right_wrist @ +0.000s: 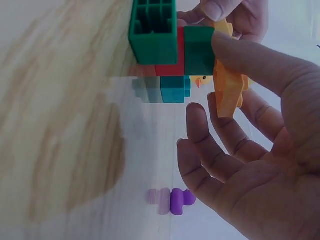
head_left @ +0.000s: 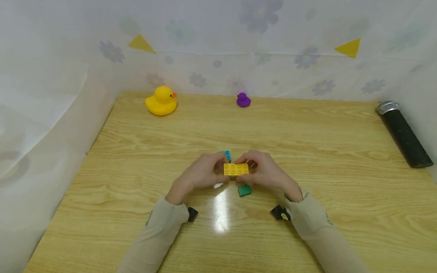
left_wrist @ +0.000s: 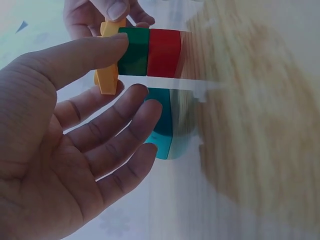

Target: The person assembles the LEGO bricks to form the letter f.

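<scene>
A yellow toy building brick sits over a green brick and a red brick, stacked on the table. My left hand pinches the yellow brick's left end between thumb and forefinger. At the other end, the thumb and forefinger of my right hand pinch it too. Whether the yellow brick is pressed fully down, I cannot tell. Behind the stack lies a teal brick, partly hidden by the left hand in the head view. A loose green brick lies on its side in front.
The wooden table carries a yellow duck at the back left and a purple duck at the back middle. Along the right edge lies a black microphone. A flowered white curtain hangs behind.
</scene>
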`<state>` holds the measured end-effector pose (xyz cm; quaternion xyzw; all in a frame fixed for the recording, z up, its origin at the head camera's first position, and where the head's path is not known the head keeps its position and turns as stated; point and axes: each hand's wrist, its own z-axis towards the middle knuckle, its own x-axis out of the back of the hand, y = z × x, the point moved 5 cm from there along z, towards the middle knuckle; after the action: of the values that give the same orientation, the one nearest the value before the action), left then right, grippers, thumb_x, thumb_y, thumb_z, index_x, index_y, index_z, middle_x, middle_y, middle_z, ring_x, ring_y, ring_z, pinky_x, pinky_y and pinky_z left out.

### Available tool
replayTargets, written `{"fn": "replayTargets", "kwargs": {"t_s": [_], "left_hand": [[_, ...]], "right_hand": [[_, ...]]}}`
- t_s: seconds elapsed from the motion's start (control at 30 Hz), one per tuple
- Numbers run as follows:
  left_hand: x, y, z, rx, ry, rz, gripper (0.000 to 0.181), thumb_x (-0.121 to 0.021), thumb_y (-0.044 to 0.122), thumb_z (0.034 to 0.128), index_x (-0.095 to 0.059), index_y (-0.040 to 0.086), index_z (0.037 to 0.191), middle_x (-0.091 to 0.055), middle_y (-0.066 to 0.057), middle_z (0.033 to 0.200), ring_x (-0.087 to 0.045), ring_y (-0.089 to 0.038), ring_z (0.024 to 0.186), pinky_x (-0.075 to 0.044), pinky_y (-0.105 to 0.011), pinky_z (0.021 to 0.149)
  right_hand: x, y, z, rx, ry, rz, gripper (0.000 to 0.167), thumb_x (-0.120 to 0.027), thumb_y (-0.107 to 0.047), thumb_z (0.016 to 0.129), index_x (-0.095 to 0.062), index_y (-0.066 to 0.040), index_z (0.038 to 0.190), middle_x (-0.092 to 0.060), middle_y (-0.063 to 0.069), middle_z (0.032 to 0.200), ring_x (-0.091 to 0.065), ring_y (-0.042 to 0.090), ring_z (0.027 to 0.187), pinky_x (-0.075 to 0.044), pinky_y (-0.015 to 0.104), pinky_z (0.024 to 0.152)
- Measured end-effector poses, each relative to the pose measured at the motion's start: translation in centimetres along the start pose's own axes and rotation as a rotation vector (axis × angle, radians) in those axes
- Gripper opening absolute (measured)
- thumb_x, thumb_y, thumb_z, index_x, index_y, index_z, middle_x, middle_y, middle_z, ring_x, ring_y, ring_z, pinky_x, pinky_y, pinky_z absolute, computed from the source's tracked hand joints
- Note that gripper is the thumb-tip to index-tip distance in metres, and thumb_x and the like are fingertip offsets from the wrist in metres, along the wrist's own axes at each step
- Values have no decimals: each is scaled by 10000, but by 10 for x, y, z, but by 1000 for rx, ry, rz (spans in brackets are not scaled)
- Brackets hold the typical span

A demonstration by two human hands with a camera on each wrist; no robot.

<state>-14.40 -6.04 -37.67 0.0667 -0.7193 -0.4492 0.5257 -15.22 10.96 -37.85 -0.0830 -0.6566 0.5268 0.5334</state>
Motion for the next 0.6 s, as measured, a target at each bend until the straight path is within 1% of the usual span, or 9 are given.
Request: {"fn": "replayTargets", "kwargs": {"t_s": [0.13, 0.23, 0.43, 0.5, 0.6], "left_hand": [[2, 0, 0, 8, 12, 23, 260, -757, 173, 830, -580, 129, 1016, -616, 20, 813, -538, -106, 683, -471, -256, 663], [4, -1, -1, 20, 18, 32, 272, -761, 178, 829, -590, 124, 1033, -626, 16, 818, -545, -104, 660, -478, -255, 652], [4, -4, -1, 41, 14, 24, 367, -787, 226, 806, -611, 101, 1103, -636, 6, 900, -534, -116, 694, -462, -259, 644], [2, -4, 0, 40, 17, 26, 394, -791, 239, 802, -614, 98, 1124, -628, 13, 938, -523, -138, 720, -449, -268, 650], [-1, -3, 2, 24, 25, 32, 387, -791, 227, 802, -616, 93, 1120, -628, 26, 979, -534, -161, 774, -443, -277, 698]], "right_hand": [[-1, 1, 0, 23, 19, -18, 387, -846, -142, 730, -689, -79, 1077, -670, 26, 1023, -562, 157, 839, -502, 355, 726], [0, 1, 0, 29, 24, -9, 423, -848, -142, 727, -671, -57, 1102, -668, 52, 1054, -583, 173, 855, -514, 354, 737], [3, 1, -2, 12, 34, -11, 359, -822, -106, 755, -669, -37, 1073, -665, 88, 1037, -621, 219, 815, -532, 395, 721], [3, 2, -1, 1, 33, -19, 352, -818, -106, 760, -669, -42, 1073, -662, 85, 1040, -626, 222, 819, -534, 393, 724], [2, 3, -1, -8, 32, -17, 352, -817, -99, 759, -670, -50, 1075, -661, 77, 1045, -627, 217, 824, -535, 380, 733]]}}
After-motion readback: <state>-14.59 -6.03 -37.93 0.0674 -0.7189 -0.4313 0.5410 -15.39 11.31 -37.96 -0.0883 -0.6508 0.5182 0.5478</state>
